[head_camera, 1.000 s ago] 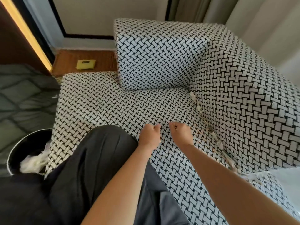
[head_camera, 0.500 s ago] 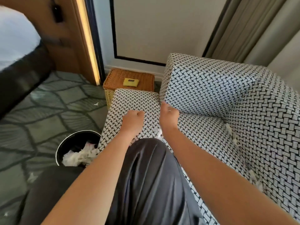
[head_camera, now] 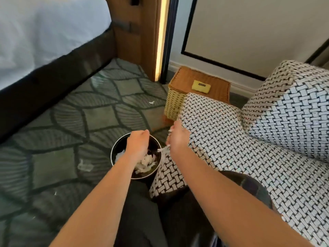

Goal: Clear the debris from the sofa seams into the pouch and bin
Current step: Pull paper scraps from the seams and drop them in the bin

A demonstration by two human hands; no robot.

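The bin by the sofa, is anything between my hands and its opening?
Nothing visible blocks it. The left hand is directly above the bin, which already holds white scraps. The right hand, at the sofa edge with white bits, has open space to the rim.

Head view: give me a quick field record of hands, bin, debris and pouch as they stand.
left hand: over the bin, fingers curled
right hand: at the bin's right edge, white scraps at its fingers
bin: black, round, on the carpet beside the sofa, white debris inside
carpet: a few white bits lying loose
yellow pouch: on the wicker basket
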